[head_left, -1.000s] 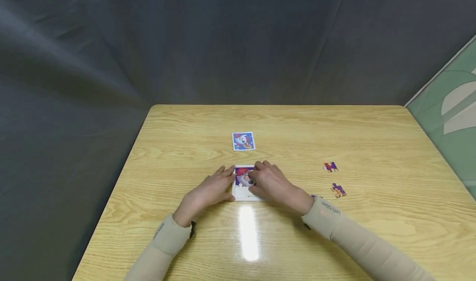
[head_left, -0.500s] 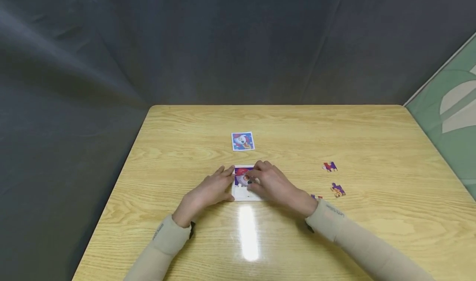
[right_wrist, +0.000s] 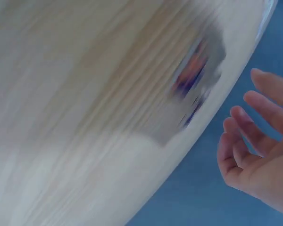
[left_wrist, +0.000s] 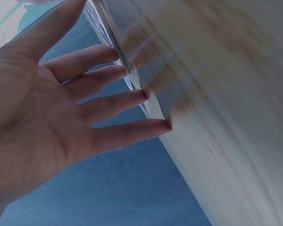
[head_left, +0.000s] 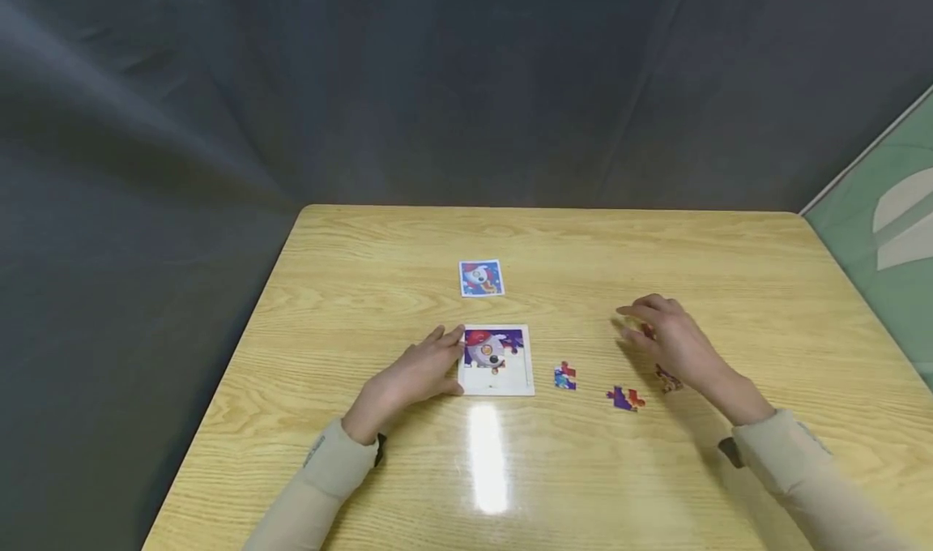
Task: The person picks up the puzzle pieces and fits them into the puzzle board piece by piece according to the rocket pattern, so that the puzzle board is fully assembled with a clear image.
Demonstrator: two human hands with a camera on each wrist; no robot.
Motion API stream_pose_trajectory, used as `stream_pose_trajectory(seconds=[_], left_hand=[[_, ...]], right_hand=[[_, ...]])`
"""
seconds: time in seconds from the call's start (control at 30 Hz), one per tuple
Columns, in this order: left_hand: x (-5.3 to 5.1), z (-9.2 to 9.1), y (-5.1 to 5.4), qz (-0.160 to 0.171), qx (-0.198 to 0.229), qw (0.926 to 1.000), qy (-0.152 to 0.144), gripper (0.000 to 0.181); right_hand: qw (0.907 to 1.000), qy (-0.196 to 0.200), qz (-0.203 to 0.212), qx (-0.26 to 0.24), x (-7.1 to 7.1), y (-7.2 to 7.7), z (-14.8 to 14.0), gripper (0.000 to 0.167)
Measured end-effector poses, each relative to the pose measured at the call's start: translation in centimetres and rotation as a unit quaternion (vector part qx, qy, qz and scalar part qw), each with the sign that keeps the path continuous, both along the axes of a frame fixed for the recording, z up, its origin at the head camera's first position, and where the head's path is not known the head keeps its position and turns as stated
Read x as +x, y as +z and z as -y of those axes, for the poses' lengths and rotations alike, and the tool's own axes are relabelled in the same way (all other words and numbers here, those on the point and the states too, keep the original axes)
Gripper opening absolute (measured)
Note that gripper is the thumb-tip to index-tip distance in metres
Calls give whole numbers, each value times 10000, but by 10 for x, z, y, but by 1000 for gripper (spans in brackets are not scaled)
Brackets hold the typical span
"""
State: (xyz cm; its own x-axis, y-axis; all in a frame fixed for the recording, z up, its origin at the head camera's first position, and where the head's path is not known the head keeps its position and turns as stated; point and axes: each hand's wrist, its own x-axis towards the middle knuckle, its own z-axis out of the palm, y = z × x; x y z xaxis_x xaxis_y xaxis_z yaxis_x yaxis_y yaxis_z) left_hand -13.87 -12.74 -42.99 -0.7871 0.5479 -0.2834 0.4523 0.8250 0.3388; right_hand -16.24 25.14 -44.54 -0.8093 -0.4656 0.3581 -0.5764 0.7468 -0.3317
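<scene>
A white-framed puzzle tray [head_left: 496,386] lies mid-table in the head view, its upper part filled with joined pieces showing a pale animal face and red hat. My left hand [head_left: 419,375] rests at the tray's left edge, fingers extended and touching the frame. My right hand [head_left: 679,348] hovers at the right over a red-purple puzzle piece [head_left: 648,331] partly hidden beneath it. Its fingers are loosely bent and hold nothing, as the right wrist view also shows. An orange-purple piece [head_left: 668,378] lies just under that hand's palm side.
Between the tray and my right hand lie a blue-red puzzle piece [head_left: 564,376] and a purple-red piece [head_left: 624,399]. Behind the tray sits a small square picture card [head_left: 482,279]. A dark curtain [head_left: 466,89] hangs past the wooden table's [head_left: 350,292] far edge.
My right hand has left the tray and moved right to the loose pieces, uncovering the tray's right side and the blue-red piece. My left hand has stayed at the tray's left edge.
</scene>
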Motion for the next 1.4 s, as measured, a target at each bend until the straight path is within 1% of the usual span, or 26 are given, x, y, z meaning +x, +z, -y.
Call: stream_pose_trajectory(seconds=[0.07,0.13,0.2,0.27,0.33,0.4,0.47,0.53,0.63,0.83,1.0,1.07,1.23,1.3,1.4], left_hand=[[0,0,0,-24,-25,10000,-15,69],[0,0,-1,-33,-14,10000,-7,69],[0,2,-2,-2,-15,10000,28,69],[2,4,-3,46,-14,10000,77,69],[3,5,-3,87,-8,9999,130,69],[4,6,-3,101,0,9998,166,69],[4,7,-3,72,41,9998,165,68],[4,6,-3,40,66,9999,142,68],[4,6,-3,21,71,9999,128,68],[3,3,-3,32,30,9999,124,68],[3,1,-1,12,37,10000,92,68],[2,1,-1,11,36,10000,78,68],[1,0,-1,-2,30,10000,49,68],[1,0,-1,-1,24,10000,40,68],[0,-1,-1,23,15,10000,19,68]], right_hand=[[9994,-165,278,85,3,0,-23,40],[9969,-314,697,176,6,-1,-42,45],[9933,-349,1086,193,7,-4,-54,47],[9916,-292,1244,199,7,-8,-60,48],[9929,-147,1165,212,6,-13,-61,48],[9956,27,918,206,3,-17,-61,46],[9973,96,693,217,1,-18,-61,46],[9979,136,595,198,-1,-18,-60,46],[9974,154,693,90,-3,-18,-58,45],[9953,314,909,-132,-8,-19,-56,37],[9939,188,1062,-220,-11,-18,-62,31],[9937,108,1061,-330,-11,-20,-64,27],[9935,74,973,-584,-9,-23,-65,24],[9940,55,944,-548,-8,-23,-65,23],[9956,-83,878,-323,-5,-24,-64,23]])
